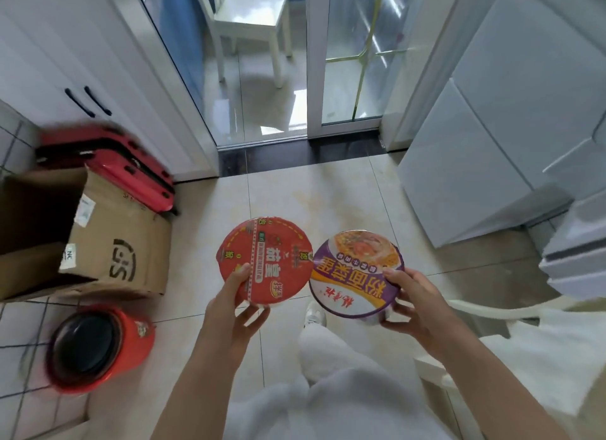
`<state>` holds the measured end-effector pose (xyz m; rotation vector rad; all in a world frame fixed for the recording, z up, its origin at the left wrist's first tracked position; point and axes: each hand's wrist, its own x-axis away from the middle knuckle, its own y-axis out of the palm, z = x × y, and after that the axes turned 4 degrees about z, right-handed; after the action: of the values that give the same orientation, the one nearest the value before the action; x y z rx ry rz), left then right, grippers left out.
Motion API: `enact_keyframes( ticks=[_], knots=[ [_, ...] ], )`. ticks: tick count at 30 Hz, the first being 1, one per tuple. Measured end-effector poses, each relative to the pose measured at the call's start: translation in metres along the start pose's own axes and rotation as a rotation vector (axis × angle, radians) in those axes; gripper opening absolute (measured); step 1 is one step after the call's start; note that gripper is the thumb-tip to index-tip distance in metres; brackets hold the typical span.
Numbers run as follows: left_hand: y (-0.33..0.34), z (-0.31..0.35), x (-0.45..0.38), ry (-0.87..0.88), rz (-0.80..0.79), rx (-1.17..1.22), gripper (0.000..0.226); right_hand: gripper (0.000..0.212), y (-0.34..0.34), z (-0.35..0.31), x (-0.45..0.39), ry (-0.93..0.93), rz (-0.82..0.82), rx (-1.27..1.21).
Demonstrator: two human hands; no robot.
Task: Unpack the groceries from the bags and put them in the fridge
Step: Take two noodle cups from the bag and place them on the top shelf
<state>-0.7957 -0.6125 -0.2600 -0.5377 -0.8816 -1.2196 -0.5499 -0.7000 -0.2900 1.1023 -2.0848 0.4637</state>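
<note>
The person is carrying two groceries toward storage: the left hand [241, 295] is gripping a round red-lidded instant-noodle bowl [265, 259], thumb on the lid and fingers beneath, while the right hand [410, 300] is clasping a round purple-lidded noodle bowl [357, 275] the same way, their rims nearly touching above the tiled floor. Judging by the task, the next move is calling for a turn toward the pale blue-grey fridge [485, 137] at right, whose doors look closed, so one hand probably needs freeing first.

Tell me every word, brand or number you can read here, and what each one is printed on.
"SF", upside down: side of the cardboard box.
White labels on that box: too small to read.
Large Chinese characters, upside down: lid of the red noodle bowl in the left hand; blurred, not safely readable.
Large Chinese characters: lid of the purple noodle bowl in the right hand; likewise unreadable.
</note>
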Motion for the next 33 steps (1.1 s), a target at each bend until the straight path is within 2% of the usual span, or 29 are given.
enact_keyframes(
  ticks=[8,16,20,26,33],
  knots=[
    [0.052,0.094,-0.061,0.048,-0.024,-0.028,0.02,0.039,0.055,-0.088,-0.07,0.0,0.029,0.005],
    [0.114,0.184,-0.137,0.097,-0.109,-0.168,0.019,0.041,0.091,-0.14,-0.131,0.037,0.096,-0.132],
    [0.161,0.231,-0.184,0.093,-0.173,-0.289,0.027,0.041,0.106,-0.163,-0.16,0.05,0.208,-0.239],
    [0.245,0.288,-0.233,0.053,-0.315,-0.482,0.029,0.028,0.128,-0.206,-0.191,0.034,0.383,-0.455],
    [0.353,0.313,-0.258,0.009,-0.537,-0.672,0.032,0.045,0.123,-0.24,-0.205,-0.041,0.609,-0.566]
  ],
)
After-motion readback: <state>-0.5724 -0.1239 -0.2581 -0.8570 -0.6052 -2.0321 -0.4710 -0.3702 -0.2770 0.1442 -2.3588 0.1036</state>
